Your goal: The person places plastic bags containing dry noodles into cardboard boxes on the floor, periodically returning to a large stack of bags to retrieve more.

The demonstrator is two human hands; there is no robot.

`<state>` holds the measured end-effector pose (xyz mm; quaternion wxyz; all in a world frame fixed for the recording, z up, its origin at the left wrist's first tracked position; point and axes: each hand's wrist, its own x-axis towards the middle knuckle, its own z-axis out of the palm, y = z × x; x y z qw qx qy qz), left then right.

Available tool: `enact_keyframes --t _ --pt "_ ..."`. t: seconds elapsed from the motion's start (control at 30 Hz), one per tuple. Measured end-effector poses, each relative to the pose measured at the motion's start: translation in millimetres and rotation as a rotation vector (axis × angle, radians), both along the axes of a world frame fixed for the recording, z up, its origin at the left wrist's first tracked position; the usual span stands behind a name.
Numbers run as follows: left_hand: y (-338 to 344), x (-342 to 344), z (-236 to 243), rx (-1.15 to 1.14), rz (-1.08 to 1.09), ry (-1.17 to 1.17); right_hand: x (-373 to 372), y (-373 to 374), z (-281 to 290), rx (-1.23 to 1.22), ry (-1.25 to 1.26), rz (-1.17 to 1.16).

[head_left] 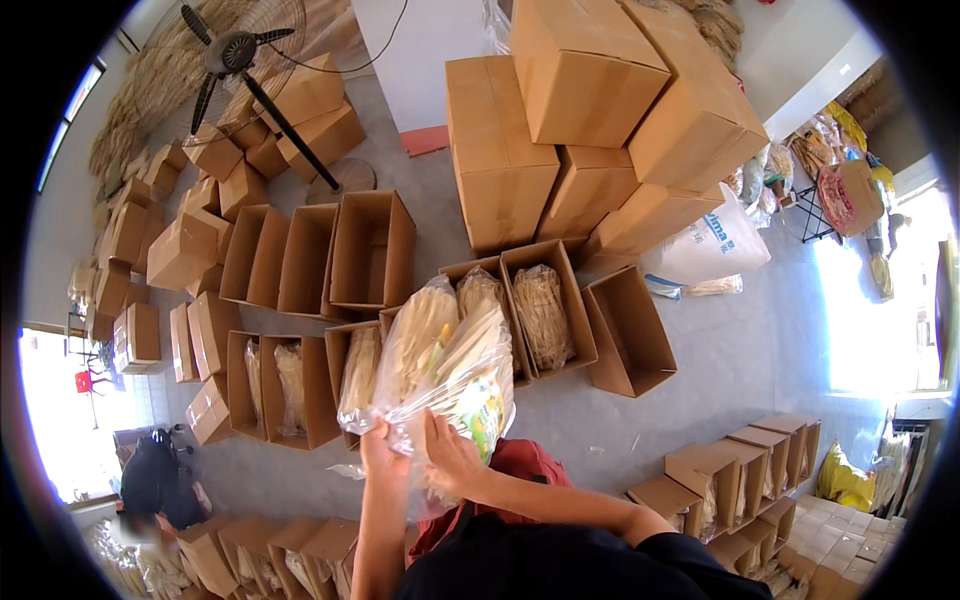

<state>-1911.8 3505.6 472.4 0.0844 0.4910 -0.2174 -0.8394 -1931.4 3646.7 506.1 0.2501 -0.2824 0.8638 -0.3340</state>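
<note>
In front of my body I hold a big clear plastic bag (475, 365) of long, pale yellow dried sticks, with a green and yellow printed patch. My left hand (383, 452) is closed round the gathered plastic at the bag's near left end. Close beside it, my right hand (452, 460) grips the plastic, its fingers partly hidden by the film. Beneath and beyond the bag stand open cardboard boxes. One upright box (585, 318) has a bag of the same sticks (543, 315) inside. Another filled bag (360, 375) shows in a box left of my hands.
Open boxes (372, 250) stand in rows ahead and left. Large closed cartons (500, 150) are stacked beyond them. A black pedestal fan (232, 52) stands far left. More open boxes (703, 462) line the right rear, and another person (158, 480) is at lower left.
</note>
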Motion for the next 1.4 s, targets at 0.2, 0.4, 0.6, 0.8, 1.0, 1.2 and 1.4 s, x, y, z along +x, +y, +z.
enact_keyframes --t 0.2,0.4,0.6,0.8,1.0,1.2,1.4 --pt "26.5 -1.7 -52.2 0.064 -0.035 -0.149 15.8 23.9 -63.2 -0.093 -0.118 -0.104" --pt "19.6 15.4 -62.1 0.006 -0.138 -0.138 -0.5 20.9 -61.4 -0.152 -0.286 0.012" --pt "12.0 8.8 -41.7 0.115 -0.281 -0.030 -26.5 21.7 -77.4 -0.332 -0.391 0.085" --pt "16.5 -4.5 -30.8 0.146 -0.314 0.062 -21.1 22.2 -81.9 -0.392 -0.458 -0.100" --pt "13.3 -18.3 -10.2 0.232 -0.307 0.092 -8.7 18.3 -67.0 -0.367 -0.178 -0.271" --pt "-20.5 -6.6 -74.3 0.331 -0.338 0.197 16.2 66.3 -69.1 -0.362 -0.209 -0.412" --pt "-39.4 1.7 -72.6 0.128 -0.294 -0.095 -21.7 147.9 -29.2 -0.476 -0.433 -0.727"
